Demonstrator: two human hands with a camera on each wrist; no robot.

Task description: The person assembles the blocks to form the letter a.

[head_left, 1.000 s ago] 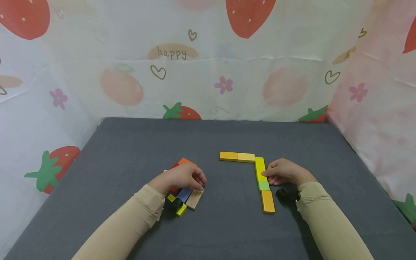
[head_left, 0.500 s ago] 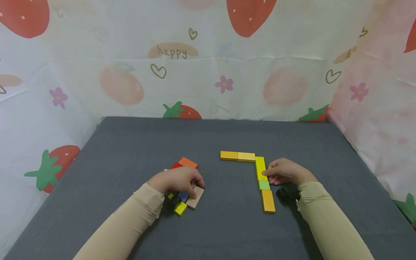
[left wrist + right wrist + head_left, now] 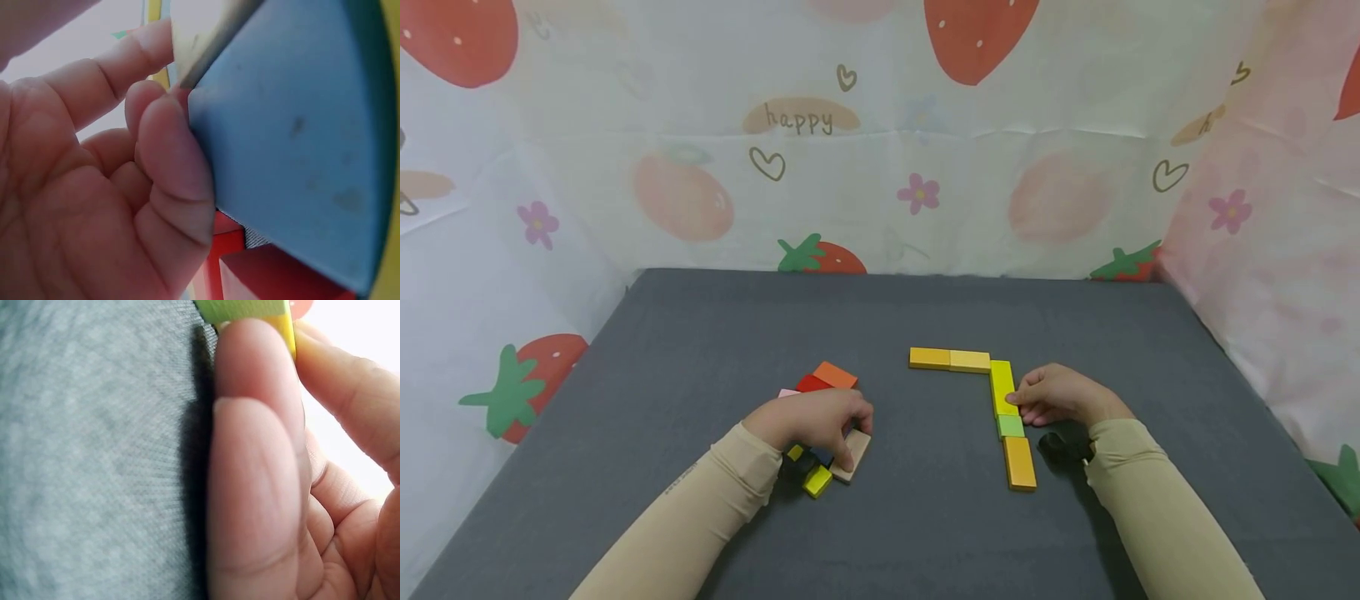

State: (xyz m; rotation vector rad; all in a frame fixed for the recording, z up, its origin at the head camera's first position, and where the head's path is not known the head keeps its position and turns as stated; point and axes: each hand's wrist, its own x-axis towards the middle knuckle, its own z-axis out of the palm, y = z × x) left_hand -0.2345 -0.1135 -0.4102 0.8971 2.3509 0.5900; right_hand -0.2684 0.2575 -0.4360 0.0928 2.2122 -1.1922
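Note:
My left hand reaches over a cluster of coloured blocks. Its thumb and fingers grip a plain wooden block at the cluster's right side. In the left wrist view a large blue block lies close beside the curled fingers, with the wooden block at their tips. My right hand pinches the right edge of a long yellow block. Below that sits a light green block. In the right wrist view several fingertips lie low over the cloth, against the green block.
An orange-yellow block ends the row nearest me; a yellow-orange block and a paler block form its far arm. Orange, red and small yellow blocks show around my left hand. Dark grey cloth covers the table.
My left hand has come down onto the plain wooden block, its thumb moving nearer to me and over the block. The right hand stays at the long yellow block.

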